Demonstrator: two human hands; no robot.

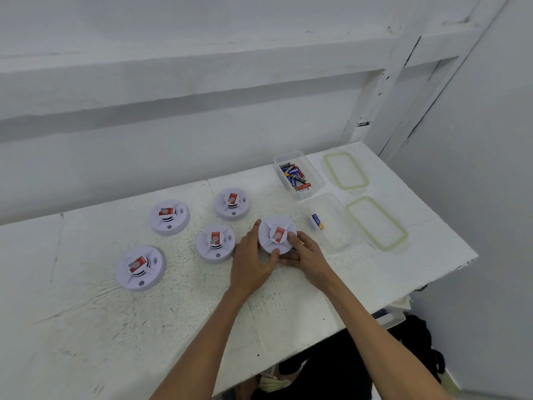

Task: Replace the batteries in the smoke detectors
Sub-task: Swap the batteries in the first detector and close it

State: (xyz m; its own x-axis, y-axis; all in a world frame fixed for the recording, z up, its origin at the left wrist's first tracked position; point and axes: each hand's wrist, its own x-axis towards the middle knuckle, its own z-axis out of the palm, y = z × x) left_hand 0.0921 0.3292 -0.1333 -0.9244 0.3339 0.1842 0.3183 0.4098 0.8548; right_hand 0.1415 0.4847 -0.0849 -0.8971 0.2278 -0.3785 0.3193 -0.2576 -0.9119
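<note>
Several round white smoke detectors with red labels lie on the white table (86, 327). Both hands grip the rightmost detector (275, 233): my left hand (251, 261) wraps its left and front rim, my right hand (305, 252) holds its right side with fingers on the top. Other detectors sit at the back middle (232, 204), at the back left (168, 217), in the centre (215, 243) and at the front left (140, 267). A clear box (314, 180) at the back right holds several batteries. A nearer clear box (340, 235) holds one blue-and-yellow battery (317, 221).
Two clear lids with green seals lie right of the boxes, one at the back (346, 170) and one nearer (376, 223). The table's right edge (450, 272) drops off close by. A white wall stands behind. Dark bags lie on the floor below (409, 345).
</note>
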